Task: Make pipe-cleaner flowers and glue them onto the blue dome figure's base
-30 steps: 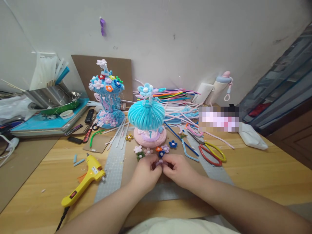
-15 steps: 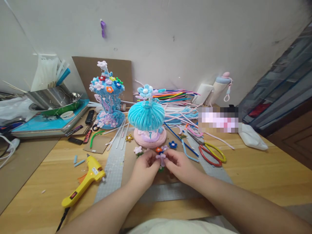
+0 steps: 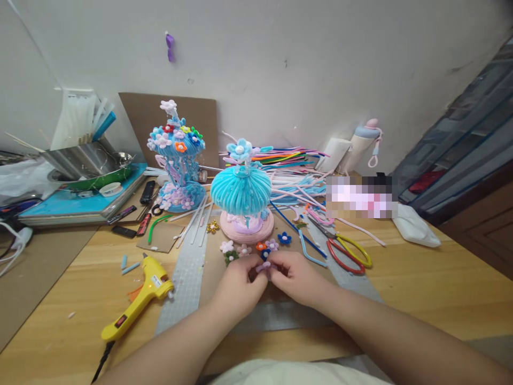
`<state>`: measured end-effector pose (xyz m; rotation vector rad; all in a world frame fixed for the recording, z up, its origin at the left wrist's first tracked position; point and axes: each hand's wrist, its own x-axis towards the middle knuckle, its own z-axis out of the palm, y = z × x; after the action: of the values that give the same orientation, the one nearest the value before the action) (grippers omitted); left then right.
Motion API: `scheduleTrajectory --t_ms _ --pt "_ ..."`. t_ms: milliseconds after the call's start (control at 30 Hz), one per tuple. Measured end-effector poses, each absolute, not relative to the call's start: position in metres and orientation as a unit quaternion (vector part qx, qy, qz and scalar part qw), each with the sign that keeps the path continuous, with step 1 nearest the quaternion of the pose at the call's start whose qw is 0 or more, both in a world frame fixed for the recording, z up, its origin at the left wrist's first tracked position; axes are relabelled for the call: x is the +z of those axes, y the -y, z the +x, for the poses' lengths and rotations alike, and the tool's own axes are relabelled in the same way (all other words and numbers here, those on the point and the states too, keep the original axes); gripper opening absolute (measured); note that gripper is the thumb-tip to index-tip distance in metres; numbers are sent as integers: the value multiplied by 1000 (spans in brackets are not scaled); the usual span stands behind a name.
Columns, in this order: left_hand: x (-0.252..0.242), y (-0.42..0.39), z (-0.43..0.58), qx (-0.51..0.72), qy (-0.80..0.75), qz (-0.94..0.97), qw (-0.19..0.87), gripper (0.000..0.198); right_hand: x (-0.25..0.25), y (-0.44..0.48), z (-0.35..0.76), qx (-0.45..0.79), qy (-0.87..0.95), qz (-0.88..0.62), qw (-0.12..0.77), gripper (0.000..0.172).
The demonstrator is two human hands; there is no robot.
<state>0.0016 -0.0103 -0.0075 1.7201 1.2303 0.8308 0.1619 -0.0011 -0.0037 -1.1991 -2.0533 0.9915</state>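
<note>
A small light-purple pipe-cleaner flower (image 3: 266, 266) is pinched between the fingertips of my left hand (image 3: 244, 280) and my right hand (image 3: 292, 275), low over a cardboard sheet (image 3: 214, 280). My fingers cover part of its petals. Just beyond my hands lie several loose pipe-cleaner flowers: a white-pink one (image 3: 226, 246), a dark green one (image 3: 231, 258), an orange one (image 3: 261, 246) and a blue one (image 3: 284, 238). Behind them stands a turquoise domed pipe-cleaner piece (image 3: 241, 190) on a round pink base (image 3: 230, 230), topped by a light-blue flower (image 3: 239, 150).
On the left lies a yellow hot glue gun (image 3: 140, 299). Scissors (image 3: 348, 254) with red and yellow handles rest at right. A flower-covered pipe-cleaner piece (image 3: 176, 144) stands back left. Pipe cleaners (image 3: 296, 182) are heaped along the wall, near a capped bottle (image 3: 363, 144).
Both hands have dropped slightly toward me with the purple flower, which is now tilted and more covered by fingers. More of the loose flowers beyond the hands show.
</note>
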Motion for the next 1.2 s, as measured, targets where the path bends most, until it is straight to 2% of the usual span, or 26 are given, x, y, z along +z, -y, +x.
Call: scheduleTrajectory --t_ms 500,1033,1200 --pt "-3 12 1 324 -494 705 393 16 -1 0 163 377 766 -448 267 13" --pt "-7 13 4 309 -501 700 404 17 -6 8 158 293 789 -468 270 19" --pt "-8 10 4 331 -499 649 469 16 -7 3 158 371 748 -466 294 17"
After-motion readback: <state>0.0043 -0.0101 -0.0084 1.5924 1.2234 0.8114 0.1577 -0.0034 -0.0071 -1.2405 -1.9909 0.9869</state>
